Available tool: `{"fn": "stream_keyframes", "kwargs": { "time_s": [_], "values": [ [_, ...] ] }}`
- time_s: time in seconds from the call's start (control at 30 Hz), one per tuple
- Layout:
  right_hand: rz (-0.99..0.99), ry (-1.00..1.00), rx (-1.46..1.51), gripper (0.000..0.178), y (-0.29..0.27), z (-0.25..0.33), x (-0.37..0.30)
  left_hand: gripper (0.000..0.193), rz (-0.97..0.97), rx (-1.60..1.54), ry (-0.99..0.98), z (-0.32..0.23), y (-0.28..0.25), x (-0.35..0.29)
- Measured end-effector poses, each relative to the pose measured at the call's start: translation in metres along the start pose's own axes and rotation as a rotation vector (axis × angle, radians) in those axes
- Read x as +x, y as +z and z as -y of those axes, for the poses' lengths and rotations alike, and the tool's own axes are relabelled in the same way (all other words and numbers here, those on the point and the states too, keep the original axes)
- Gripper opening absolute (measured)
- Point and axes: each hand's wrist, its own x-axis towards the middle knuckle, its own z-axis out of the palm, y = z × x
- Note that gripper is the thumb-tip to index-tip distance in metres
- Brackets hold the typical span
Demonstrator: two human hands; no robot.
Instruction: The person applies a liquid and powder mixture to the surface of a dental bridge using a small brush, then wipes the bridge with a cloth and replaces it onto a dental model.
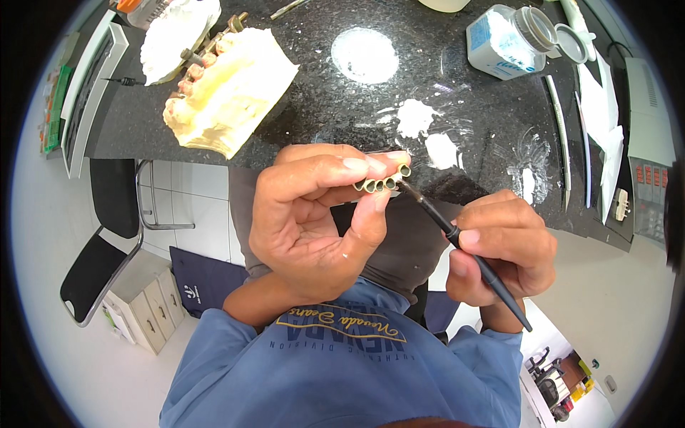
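Note:
My left hand (307,214) pinches a dental bridge (379,185) between thumb and fingers, just off the front edge of the dark countertop. It is a curved row of several hollow, cream-rimmed crowns, with their open undersides facing up. In my right hand (508,246) is a slim black-handled brush (491,274), gripped like a pen. Its narrow tip reaches the right end of the bridge; whether it touches cannot be made out. Close beyond my hands, two small heaps of white powder (416,118) lie on the counter.
A yellowish plaster dental model (235,89) stands at the left, a white plaster piece (175,36) behind it. At the back right is an open jar (499,50) of white powder. Thin rods (560,135) and white paper (603,107) lie at the right. A black chair (100,264) stands left.

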Motion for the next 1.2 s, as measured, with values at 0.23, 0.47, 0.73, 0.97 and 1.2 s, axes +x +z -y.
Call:
{"fn": "stream_keyframes", "kwargs": {
  "time_s": [0.23,0.47,0.73,0.97,1.2],
  "values": [
    [-0.034,0.017,-0.014,0.028,0.001,0.001,-0.003,0.036,0.038,0.020,-0.012,0.001,0.001,0.002],
    [-0.321,-0.123,-0.096,0.032,-0.018,0.026,-0.014,0.027,-0.126,0.088,-0.145,-0.016,0.004,-0.006],
    [-0.695,0.237,-0.809,0.022,-0.162,0.033,-0.031,0.026,-0.058,0.021,-0.115,-0.031,0.020,-0.005],
    [-0.280,0.315,-1.064,0.029,-0.205,-0.052,0.023,0.027,0.078,-0.190,-0.123,-0.050,0.049,-0.002],
    [-0.224,0.343,-1.255,0.038,-0.229,-0.104,0.044,0.025,0.057,-0.439,-0.323,-0.065,0.064,0.011]
  ]
}}
